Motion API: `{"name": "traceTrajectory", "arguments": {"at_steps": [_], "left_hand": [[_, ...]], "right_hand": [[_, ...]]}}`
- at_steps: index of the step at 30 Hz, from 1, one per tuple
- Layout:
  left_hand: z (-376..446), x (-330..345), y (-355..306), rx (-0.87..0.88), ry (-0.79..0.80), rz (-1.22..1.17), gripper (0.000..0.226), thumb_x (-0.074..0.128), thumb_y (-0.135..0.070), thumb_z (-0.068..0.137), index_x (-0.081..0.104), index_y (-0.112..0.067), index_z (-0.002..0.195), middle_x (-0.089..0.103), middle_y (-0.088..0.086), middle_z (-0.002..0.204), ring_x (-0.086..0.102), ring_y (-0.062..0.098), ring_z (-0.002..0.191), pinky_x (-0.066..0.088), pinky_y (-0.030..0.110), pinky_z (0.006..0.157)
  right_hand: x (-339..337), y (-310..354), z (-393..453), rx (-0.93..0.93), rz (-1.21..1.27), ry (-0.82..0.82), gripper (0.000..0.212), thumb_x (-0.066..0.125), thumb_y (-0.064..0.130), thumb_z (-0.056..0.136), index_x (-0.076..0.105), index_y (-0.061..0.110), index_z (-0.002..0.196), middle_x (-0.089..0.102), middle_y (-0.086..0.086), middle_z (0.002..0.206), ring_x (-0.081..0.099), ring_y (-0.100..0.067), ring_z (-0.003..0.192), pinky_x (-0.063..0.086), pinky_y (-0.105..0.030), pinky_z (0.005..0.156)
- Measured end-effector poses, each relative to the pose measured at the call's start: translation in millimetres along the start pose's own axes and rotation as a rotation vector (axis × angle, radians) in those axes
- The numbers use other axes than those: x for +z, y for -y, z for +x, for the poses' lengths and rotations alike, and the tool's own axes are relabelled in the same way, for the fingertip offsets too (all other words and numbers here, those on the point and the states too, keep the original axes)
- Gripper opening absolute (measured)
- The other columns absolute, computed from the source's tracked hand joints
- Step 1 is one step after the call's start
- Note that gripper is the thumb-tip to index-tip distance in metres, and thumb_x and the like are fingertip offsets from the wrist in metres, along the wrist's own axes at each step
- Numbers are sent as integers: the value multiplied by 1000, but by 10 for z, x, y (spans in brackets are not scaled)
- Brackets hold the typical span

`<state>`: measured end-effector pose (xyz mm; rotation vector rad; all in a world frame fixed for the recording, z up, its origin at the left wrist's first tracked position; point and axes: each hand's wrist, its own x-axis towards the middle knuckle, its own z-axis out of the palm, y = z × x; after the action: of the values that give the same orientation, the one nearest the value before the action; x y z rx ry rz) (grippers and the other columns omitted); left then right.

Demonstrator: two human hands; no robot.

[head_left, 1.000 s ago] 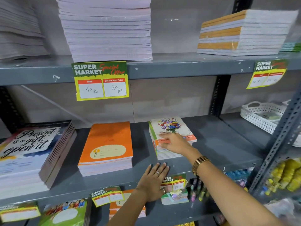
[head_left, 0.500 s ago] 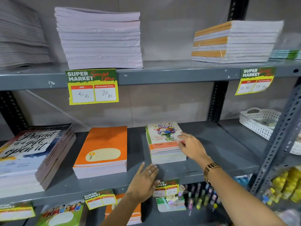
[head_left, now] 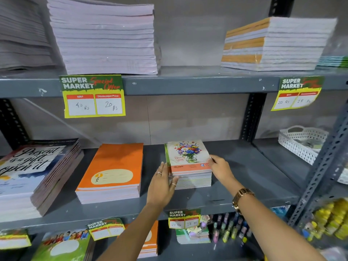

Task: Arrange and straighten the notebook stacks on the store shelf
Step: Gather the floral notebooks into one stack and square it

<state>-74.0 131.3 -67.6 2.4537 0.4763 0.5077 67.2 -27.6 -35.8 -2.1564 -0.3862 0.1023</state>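
Observation:
A small stack of notebooks with a flower-bouquet cover stands on the grey middle shelf. My left hand lies flat against the stack's left side, thumb on its front edge. My right hand presses against the stack's right side near the top. The stack sits between my two palms. An orange notebook stack lies to its left. Further left is a larger stack with a "Present is a gift" cover.
The upper shelf carries tall pale stacks and an orange-banded stack. Yellow price tags hang from the shelf edges. A white perforated basket sits at the right. Pens and more notebooks fill the lower shelf.
My left hand has risen from the shelf's front edge to the flower stack's left side. My right hand has slid from the top cover to the stack's right side. The stack looks squarer.

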Motion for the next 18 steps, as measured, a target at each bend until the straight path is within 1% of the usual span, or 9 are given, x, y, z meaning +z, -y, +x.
{"name": "traceTrajectory", "arguments": {"at_steps": [3,5,7,9,11,13,16,18], "left_hand": [[45,22,13,6,49,-23,61,41,-51,91,23,-24,142,26,3,155,31,25,140,36,47,111],[73,36,34,22,54,-43,57,43,-50,91,28,-24,139,36,2,151,40,25,135,42,46,107],[98,43,42,33,45,-82,52,45,-48,90,32,-25,135,49,0,142,52,22,125,49,41,98],[112,46,35,33,33,-128,49,46,-47,90,35,-25,132,58,-1,132,59,20,114,53,35,89],[116,48,36,21,25,-153,49,48,-46,90,35,-25,132,61,-1,127,61,20,110,53,33,85],[117,43,43,8,24,-163,49,49,-43,90,34,-25,133,61,-1,126,61,20,109,54,33,85],[129,11,60,11,24,-173,47,49,-39,92,35,-26,135,62,1,126,60,21,110,54,33,85],[134,-18,53,10,25,-193,46,48,-36,93,36,-25,136,62,2,125,60,21,109,55,33,83]], "right_hand": [[29,-15,60,103,126,-19,29,40,16,97,64,0,101,69,-20,103,60,-26,86,45,-34,77],[56,-29,81,155,190,-26,28,41,14,97,65,-3,97,69,-21,100,57,-22,81,41,-30,72],[69,-32,102,181,227,-45,25,44,11,95,65,-2,96,69,-18,96,56,-20,79,41,-29,70],[62,-22,126,197,239,-63,23,46,9,94,66,-2,94,68,-16,92,57,-20,77,42,-29,67],[60,-19,148,211,233,-76,22,47,8,92,67,-1,93,70,-18,93,57,-20,76,41,-29,67],[71,-16,155,214,229,-80,22,47,7,92,67,-1,92,71,-20,96,58,-20,75,42,-29,67],[107,18,159,202,227,-83,22,48,6,90,69,1,93,71,-19,97,60,-21,77,43,-29,73],[124,39,173,200,205,-79,22,49,6,90,70,0,92,72,-20,97,60,-21,77,43,-29,73]]}}
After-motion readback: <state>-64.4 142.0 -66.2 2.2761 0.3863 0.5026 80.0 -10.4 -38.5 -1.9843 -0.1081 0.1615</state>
